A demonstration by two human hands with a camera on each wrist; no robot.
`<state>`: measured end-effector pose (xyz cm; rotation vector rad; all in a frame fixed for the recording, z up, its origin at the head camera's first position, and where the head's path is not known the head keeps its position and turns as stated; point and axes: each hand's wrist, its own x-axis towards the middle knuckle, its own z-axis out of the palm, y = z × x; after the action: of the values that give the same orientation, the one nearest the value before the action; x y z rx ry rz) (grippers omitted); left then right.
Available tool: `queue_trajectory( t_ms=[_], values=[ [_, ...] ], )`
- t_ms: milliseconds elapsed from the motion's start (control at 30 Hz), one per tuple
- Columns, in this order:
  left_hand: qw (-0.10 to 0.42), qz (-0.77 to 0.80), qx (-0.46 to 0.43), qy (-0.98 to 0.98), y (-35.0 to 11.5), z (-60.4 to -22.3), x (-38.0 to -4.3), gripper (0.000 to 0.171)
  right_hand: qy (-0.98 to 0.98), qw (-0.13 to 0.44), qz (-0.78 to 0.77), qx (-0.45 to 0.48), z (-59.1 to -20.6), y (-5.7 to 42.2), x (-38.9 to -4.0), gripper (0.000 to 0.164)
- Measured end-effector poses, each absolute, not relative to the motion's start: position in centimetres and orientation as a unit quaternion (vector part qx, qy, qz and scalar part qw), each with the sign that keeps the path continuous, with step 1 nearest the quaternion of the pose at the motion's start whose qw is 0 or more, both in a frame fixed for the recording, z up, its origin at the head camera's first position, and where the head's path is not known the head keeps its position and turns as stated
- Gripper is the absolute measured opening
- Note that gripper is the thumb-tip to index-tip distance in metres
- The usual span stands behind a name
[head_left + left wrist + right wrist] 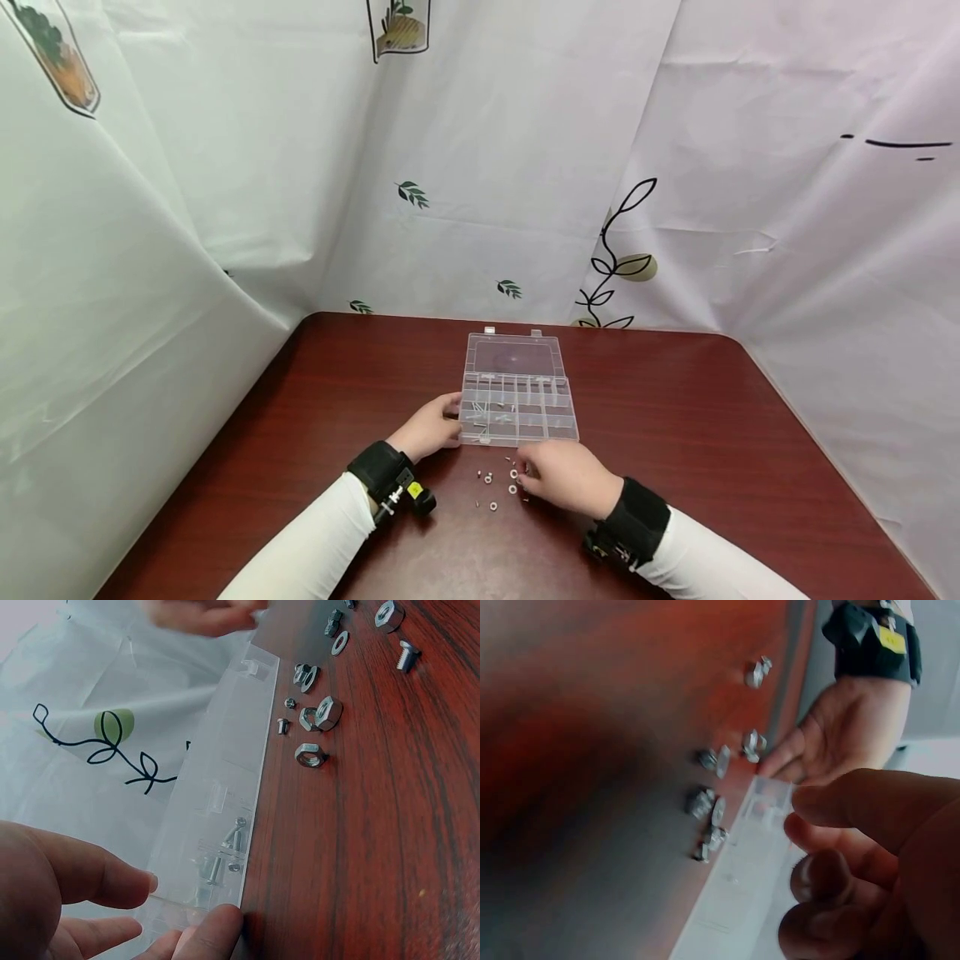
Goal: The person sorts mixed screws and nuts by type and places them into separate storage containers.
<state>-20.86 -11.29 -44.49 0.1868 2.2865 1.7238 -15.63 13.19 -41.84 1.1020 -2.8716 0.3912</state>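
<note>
Plastic compartment box (549, 421), long axis sideways, lid (514, 358) pointing away

Left hand (427, 430) loosely spread, right hand (566, 477) back uppermost, fingers (821, 876) curled.

From above, the head view faces forward and down across the bench (675, 417), while both wrist views, close and tilted, share the plastic box (517, 357).
</note>
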Motion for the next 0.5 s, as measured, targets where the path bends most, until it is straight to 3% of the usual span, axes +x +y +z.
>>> queue_trajectory(
  t_ms=[200, 500],
  values=[
    [0.138, 0.597, 0.064, 0.788, -11.3, -44.6, -21.0, 0.065, -0.917, -0.019, 0.111, 0.382, -42.6, 13.8, -14.9, 0.025],
    [0.135, 0.597, 0.060, 0.789, -11.4, -44.8, -21.1, 0.066, -0.910, -0.026, 0.098, 0.401, -43.3, 14.0, -14.8, 0.026]
  ],
)
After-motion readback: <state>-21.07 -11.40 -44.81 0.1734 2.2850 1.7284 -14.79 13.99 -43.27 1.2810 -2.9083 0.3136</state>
